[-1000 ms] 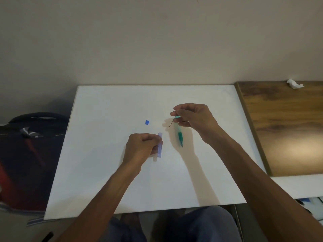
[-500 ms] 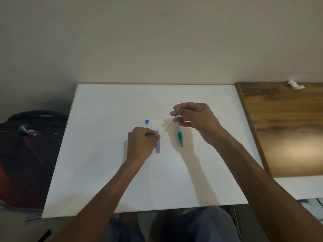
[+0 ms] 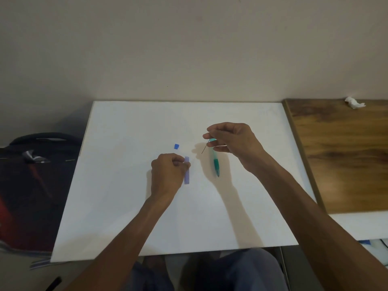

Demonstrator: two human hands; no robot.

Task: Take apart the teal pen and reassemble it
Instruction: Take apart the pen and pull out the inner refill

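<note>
The teal pen (image 3: 215,162) hangs tip-down over the white board (image 3: 126,206), its dark green grip near the lower end. My right hand (image 3: 232,139) pinches its top end, and a thin dark refill (image 3: 204,148) sticks out to the lower left from the same fingers. My left hand (image 3: 168,175) is closed around the upper end of a pale purple tube (image 3: 186,171), which lies lengthwise just left of the pen. A small blue cap piece (image 3: 176,146) rests on the board beyond the left hand.
A wooden tabletop (image 3: 340,156) adjoins the board on the right, with a crumpled white tissue (image 3: 354,102) at its far edge. A dark bag (image 3: 31,177) sits on the floor to the left. A plain wall stands behind.
My left hand with the purple tube has shifted slightly toward the far side of the board. My right hand and the teal pen have stayed almost still.
</note>
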